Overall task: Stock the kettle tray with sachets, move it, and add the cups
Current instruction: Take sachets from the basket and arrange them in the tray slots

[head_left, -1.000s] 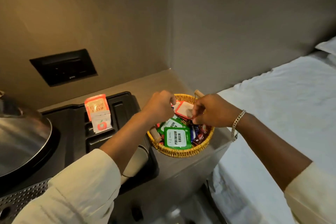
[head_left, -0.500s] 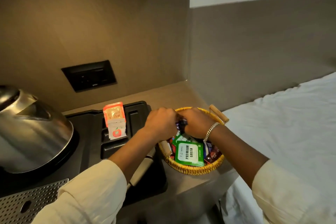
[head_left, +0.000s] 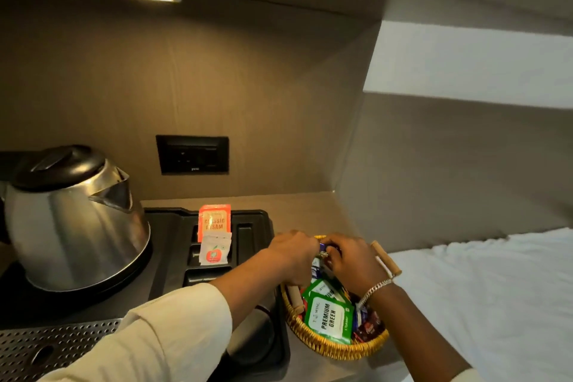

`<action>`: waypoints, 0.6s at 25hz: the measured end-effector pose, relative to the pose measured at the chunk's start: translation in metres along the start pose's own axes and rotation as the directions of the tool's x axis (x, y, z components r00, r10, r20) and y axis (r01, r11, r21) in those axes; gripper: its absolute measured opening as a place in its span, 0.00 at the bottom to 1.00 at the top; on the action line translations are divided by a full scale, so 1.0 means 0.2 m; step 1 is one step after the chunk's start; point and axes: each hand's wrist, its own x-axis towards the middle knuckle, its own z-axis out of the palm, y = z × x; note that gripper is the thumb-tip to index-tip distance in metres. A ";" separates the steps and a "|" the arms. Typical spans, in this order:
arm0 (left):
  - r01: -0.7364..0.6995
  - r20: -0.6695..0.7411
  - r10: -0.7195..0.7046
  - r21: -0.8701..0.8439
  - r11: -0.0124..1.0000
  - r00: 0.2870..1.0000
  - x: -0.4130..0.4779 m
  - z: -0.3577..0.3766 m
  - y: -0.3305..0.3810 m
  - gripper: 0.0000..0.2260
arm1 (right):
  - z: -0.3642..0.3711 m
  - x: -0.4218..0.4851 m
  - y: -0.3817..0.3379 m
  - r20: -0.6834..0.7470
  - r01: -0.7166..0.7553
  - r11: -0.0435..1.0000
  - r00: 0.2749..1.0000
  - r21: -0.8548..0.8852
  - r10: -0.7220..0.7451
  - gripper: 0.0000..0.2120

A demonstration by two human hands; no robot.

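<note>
Over the wicker basket (head_left: 335, 347), right of the black kettle tray (head_left: 173, 260): left hand (head_left: 293, 254) and right hand (head_left: 353, 260) knuckles-up, fingertips meeting, pinching together a small blue sachet (head_left: 322, 247). Green sachets (head_left: 330, 316) loose in basket. Two sachets (head_left: 214, 237) upright in tray slots. Steel kettle (head_left: 74, 220) far left on tray. Left forearm across tray's near right corner.

Green sachet (head_left: 329, 318) in a golden woven basket (head_left: 328, 347); orange sachet (head_left: 215, 222) on the black tray (head_left: 173, 245).

Black kettle tray (head_left: 254, 226) holds two upright sachets (head_left: 215, 237) in its slots — more sachets fill the wicker basket (head_left: 328, 347).
</note>
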 end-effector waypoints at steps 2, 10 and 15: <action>0.017 -0.046 -0.018 -0.018 1.000 0.999 0.00 0.00 0.00 0.09 | -0.03 -0.03 0.01 -0.090 -0.085 0.990 0.991 0.117 0.095 0.07; -0.168 -0.289 -0.007 -0.573 0.802 0.957 -0.10 -0.04 -0.06 0.09 | -0.22 -0.14 -0.08 -0.095 -0.190 0.771 0.947 0.608 0.308 0.04; -0.235 -0.422 -0.210 -0.780 0.580 0.882 -0.30 -0.02 -0.31 0.11 | -0.18 -0.12 -0.30 0.019 -0.174 0.636 0.970 0.751 0.244 0.08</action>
